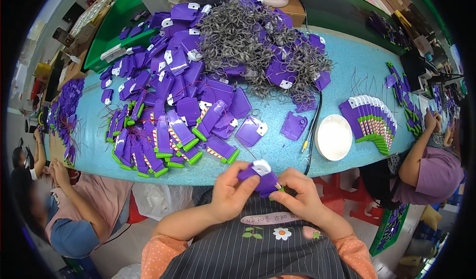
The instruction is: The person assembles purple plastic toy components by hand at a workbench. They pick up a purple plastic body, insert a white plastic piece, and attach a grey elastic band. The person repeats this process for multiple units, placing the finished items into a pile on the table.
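Close to my body, just off the table's near edge, I hold a purple plastic casing with a white rounded tip. My left hand is closed on its left side, thumb on the purple face. The fingers of my right hand pinch its right end, where a bit of green shows between them. A thin wire rises from the white tip. Nearest on the table lie purple pieces with green ends and red-striped sides, and a flat purple shell with a white corner.
Purple shells and tangled grey wire rings are heaped at the back. A white round dish stands beside a fanned row of finished-looking purple pieces. A black cable crosses the blue table. People sit at both sides.
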### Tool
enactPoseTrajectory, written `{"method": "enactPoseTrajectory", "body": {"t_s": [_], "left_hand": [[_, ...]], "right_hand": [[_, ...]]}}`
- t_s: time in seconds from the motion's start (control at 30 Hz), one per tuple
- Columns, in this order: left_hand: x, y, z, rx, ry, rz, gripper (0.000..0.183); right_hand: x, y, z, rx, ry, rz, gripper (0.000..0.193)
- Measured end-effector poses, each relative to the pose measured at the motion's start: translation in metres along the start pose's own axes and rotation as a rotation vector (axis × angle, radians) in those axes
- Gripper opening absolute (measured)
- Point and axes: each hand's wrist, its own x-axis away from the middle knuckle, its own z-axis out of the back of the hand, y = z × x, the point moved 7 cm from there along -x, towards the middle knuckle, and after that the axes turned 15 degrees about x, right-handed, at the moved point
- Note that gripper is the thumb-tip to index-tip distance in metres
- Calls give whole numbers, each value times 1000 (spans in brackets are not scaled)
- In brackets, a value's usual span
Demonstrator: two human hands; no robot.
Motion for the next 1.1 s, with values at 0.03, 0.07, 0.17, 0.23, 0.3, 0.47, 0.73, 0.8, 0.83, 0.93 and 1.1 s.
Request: {"method": "enactPoseTrajectory", "body": {"t_s": [0.03, 0.07, 0.17, 0.23, 0.3, 0.47, 0.73, 0.8, 0.83, 0.93, 1.1], "left_hand": [[1, -1, -2, -71, -8, 7, 21], [2, -2, -5, -145, -19, 13, 22], [7, -15, -9, -106, -1, 1, 23], [8, -16, -10, -221, -17, 5, 25], [2, -6, -25, -430, -158, -192, 31], [-28, 30, -49, -1099, -187, -439, 49], [-67, 16, -10, -1581, -75, -412, 33], [-62, 28, -5, -1371, -47, -359, 27], [-58, 33, -4, -1190, -17, -324, 23], [-48, 17, 6, -255, 21, -30, 24], [-16, -33, -28, 716, -139, 461, 37]], "right_hand": [[-1, 2, -1, -56, -17, -51, 20], [-1, 4, -1, -113, -30, -100, 20], [-2, 6, 4, -74, -48, -153, 20], [0, 9, 5, -72, -62, -181, 19], [0, 1, 12, 61, -8, -58, 20], [4, 1, 98, 146, 446, -43, 23], [-21, 100, 190, 645, 652, -248, 19], [-21, 83, 179, 991, 699, -119, 26], [-18, 78, 181, 1107, 728, -104, 29], [-18, 62, 174, 1069, 796, -131, 39], [-36, -35, 40, 382, 106, 317, 76]]}}
